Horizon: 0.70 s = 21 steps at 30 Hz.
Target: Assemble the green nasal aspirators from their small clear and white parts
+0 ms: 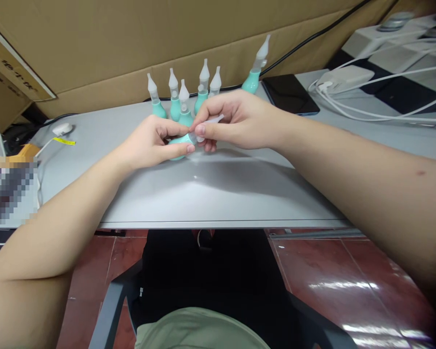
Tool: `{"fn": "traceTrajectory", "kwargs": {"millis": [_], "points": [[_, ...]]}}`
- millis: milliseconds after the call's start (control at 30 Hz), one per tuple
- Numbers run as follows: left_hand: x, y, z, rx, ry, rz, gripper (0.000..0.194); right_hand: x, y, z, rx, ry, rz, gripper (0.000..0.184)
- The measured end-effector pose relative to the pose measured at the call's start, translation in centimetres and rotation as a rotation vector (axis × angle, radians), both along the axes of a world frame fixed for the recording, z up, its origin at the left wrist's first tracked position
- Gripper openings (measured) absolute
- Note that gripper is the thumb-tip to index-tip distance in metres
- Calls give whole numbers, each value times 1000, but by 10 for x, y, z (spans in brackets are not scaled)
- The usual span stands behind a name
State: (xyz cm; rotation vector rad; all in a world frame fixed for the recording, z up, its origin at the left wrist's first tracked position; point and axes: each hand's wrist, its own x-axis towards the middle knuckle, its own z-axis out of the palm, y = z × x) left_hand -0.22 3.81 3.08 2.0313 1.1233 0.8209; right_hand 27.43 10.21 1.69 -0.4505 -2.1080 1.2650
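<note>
My left hand (154, 140) is closed round the teal bulb of a nasal aspirator (181, 141), which lies tilted just above the grey table. At the clear neck, my right hand (232, 121) pinches the aspirator's white tip end between thumb and fingers; the narrow nozzle sticks out past the thumb toward the upper right. The fingers partly hide where bulb and tip meet. Right behind my hands stand several like aspirators, teal below with clear necks and white tips, one of them a nearby aspirator (183, 99). Another aspirator (253, 80) stands apart at the right.
A dark phone (289, 93) lies right of the aspirators. White cables and a white adapter (349, 77) sit at the right, near pale box-shaped devices. Cardboard (131, 39) lines the back of the table (203, 203). A small white plug (62, 128) lies at left.
</note>
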Motion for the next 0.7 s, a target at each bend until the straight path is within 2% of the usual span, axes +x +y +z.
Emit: {"fn": "traceTrajectory", "kwargs": {"millis": [100,267,500,700], "points": [[-1,1,0,-8,31,-80,38,1,0,2,-12,-13,12,22],[0,0,-1,-24,31,-77,52,4,-1,6,-28,-42,34,21],[-1,0,0,-14,24,-125,44,5,-2,9,-64,-57,47,29],[-2,2,-2,6,11,-129,51,7,-2,11,-68,-78,74,32]]}}
